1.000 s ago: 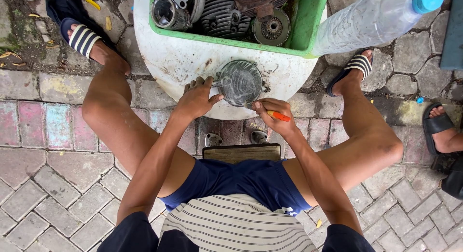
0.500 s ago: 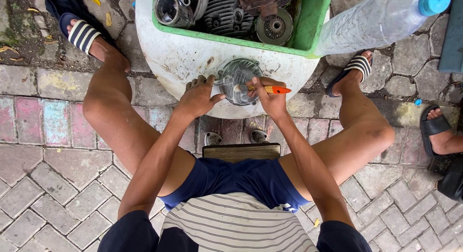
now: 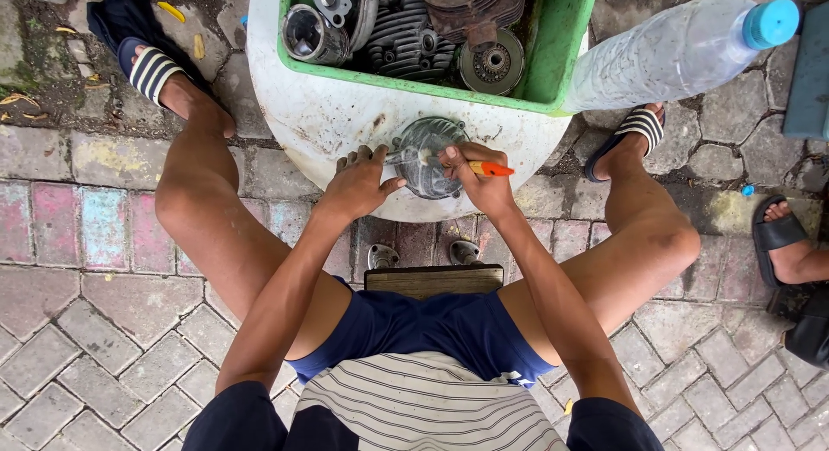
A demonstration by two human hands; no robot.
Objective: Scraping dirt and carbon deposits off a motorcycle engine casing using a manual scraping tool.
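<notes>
A clear plastic bottle with a light-blue cap lies tilted at the upper right, touching the green plastic crate that sits on the white basin; no labels, signs or screens show
</notes>
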